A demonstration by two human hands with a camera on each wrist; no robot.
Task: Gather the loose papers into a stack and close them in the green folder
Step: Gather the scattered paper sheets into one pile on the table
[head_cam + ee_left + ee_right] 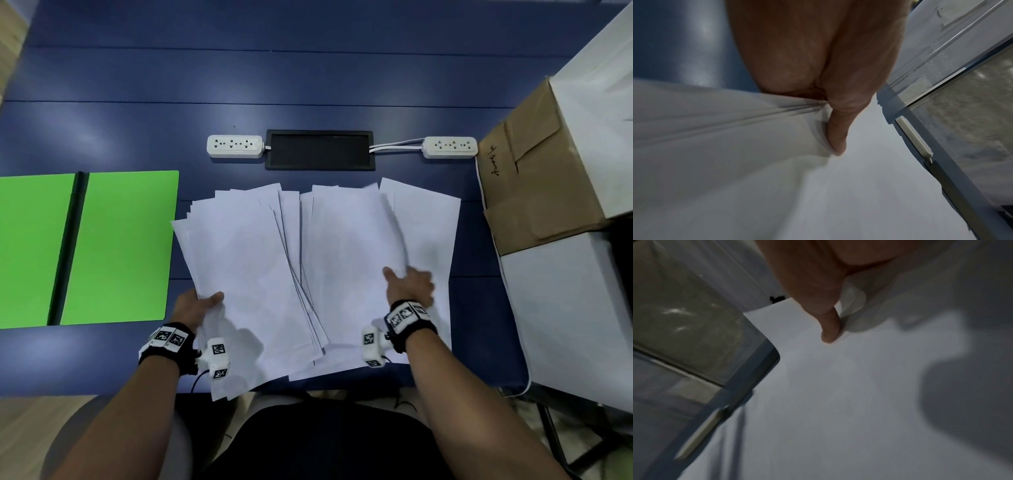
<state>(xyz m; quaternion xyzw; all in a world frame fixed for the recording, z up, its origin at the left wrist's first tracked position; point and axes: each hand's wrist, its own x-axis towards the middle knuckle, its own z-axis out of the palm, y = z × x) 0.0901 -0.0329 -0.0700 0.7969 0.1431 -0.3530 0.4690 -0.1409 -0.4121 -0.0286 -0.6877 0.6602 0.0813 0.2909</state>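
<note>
Several white loose papers (260, 260) lie fanned across the blue table (308, 78) in front of me. The green folder (116, 246) lies open flat at the left, its dark spine (68, 246) between the two covers. My left hand (202, 305) pinches the left edge of the left sheets, thumb (836, 138) on top and fingers under the papers (735, 162). My right hand (407, 284) grips the edge of the right-hand sheets, thumb (828, 331) pressing down on the papers (838, 402); its fingers are hidden under them.
Two white power strips (235, 146) (449, 147) flank a black cable hatch (320, 149) behind the papers. A brown cardboard box (534, 178) and white boxes (575, 308) stand at the right. The near table edge runs just below the papers.
</note>
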